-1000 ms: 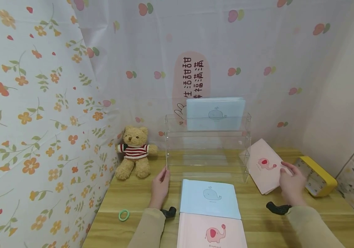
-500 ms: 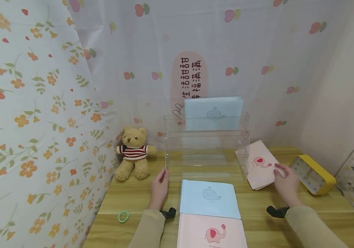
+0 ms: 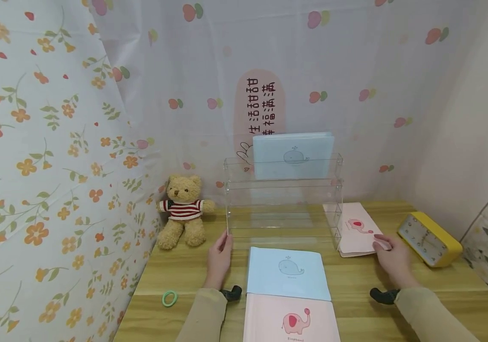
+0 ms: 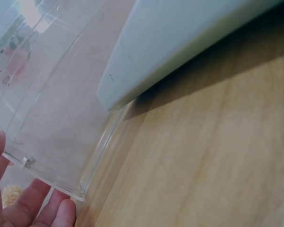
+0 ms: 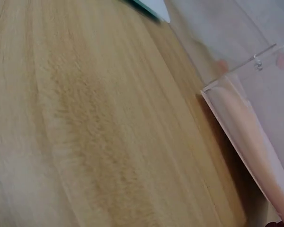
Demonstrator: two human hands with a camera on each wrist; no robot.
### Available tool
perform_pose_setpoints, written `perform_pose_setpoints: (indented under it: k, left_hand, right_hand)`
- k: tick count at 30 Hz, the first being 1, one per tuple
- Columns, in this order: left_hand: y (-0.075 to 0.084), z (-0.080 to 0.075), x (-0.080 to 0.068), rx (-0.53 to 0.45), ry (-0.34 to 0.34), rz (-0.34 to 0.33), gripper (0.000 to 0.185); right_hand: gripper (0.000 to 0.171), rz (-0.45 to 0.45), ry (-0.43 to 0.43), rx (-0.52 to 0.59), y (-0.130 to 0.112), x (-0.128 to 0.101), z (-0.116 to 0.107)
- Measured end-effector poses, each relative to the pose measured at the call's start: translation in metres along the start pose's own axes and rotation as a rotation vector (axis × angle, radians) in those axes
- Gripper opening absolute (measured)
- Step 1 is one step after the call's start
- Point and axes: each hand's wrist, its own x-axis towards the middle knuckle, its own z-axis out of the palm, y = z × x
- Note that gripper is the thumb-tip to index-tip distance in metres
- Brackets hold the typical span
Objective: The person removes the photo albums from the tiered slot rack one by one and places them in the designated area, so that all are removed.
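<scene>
Head view: we're seeing the clear acrylic rack point(image 3: 284, 197) standing mid-frame, blue whale booklet point(image 3: 293, 156) sitting in its top tier. Left hand point(image 3: 219, 260) is gripping the rack's lower left edge. Right of centre, the pink elephant booklet point(image 3: 358, 229) is sitting at the rack's right end, left part showing through the clear panel; touching or not, we can't tell. Right hand point(image 3: 394, 262) is pinching its lower right corner. Yellow clock point(image 3: 429, 240) is standing just right of that.

Left wrist view: at lower left, thumb and fingers are straddling the acrylic panel.

Right wrist view: pink is showing through the panel at right, probably the booklet; we're not seeing the fingers here.

Handling: we're judging the booklet light, slightly bendy, smooth-covered; pinching an edge should do. Rack: we're expecting stiff, slick, crack-prone; best held low on the end panels.
</scene>
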Motion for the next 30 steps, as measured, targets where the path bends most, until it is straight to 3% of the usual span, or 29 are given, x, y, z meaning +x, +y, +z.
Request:
perform_pose_setpoints:
  k: [6,10,15,18,23,26,30]
  left_hand:
    - [0.001,-0.001,0.0,0.005,-0.004,-0.004,0.042]
    - [0.002,-0.001,0.0,0.005,-0.011,-0.002,0.043]
    - [0.002,-0.001,-0.001,-0.006,-0.014,-0.006,0.043]
    - [0.002,-0.002,-0.001,-0.007,-0.017,-0.01,0.043]
    - [0.004,-0.003,-0.001,-0.012,-0.021,-0.006,0.044]
    - [0.004,-0.003,-0.001,-0.014,-0.02,-0.006,0.043]
    - [0.003,-0.002,0.0,-0.013,-0.021,-0.001,0.043]
  right_hand:
    - [0.058,0.028,-0.082,-0.069,-0.002,0.0,-0.001]
    - [0.062,0.008,-0.124,-0.195,-0.007,0.001,-0.001]
    - [0.06,-0.113,-0.064,-0.304,-0.025,-0.009,0.008]
    - [0.05,-0.276,0.051,-0.233,-0.042,-0.021,0.018]
    - [0.034,-0.524,0.229,0.04,-0.085,-0.031,0.029]
    - [0.032,-0.599,0.249,0.143,-0.12,-0.032,0.027]
    - [0.034,-0.689,0.218,0.167,-0.163,-0.027,0.02]
